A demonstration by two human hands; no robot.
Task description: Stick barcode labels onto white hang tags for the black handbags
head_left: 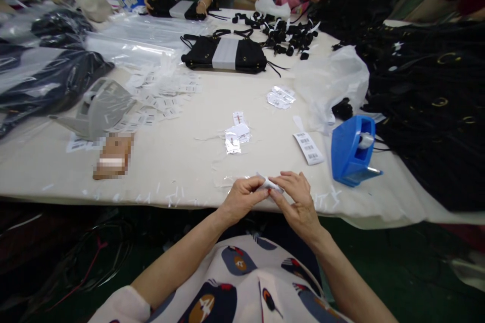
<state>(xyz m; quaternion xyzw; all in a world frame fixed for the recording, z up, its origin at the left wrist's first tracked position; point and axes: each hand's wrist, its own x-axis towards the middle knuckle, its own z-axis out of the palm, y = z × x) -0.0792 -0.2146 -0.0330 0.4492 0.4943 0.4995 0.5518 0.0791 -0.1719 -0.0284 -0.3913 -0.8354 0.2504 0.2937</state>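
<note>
Between my two hands, just above the table's near edge, is a small white tag (270, 184). My left hand (244, 197) pinches its left end, thumb against fingers. At its right end, the thumb and fingers of my right hand (297, 199) close on the same tag. Beyond my hands lies a small pile of white hang tags (238, 133) with thin strings. A strip of barcode stickers (308, 148) rests right of that pile, beside a blue tape dispenser (350, 151). Farther back is another pile of tags (281, 97).
A grey tape dispenser (100, 106) and many barcode labels (159, 101) lie to the left. A folded black bag (227, 54) with a white band sits mid-table. Black bags (428, 111) heap at right. Two people work across the table (182, 156), one holding a black bag (176, 9).
</note>
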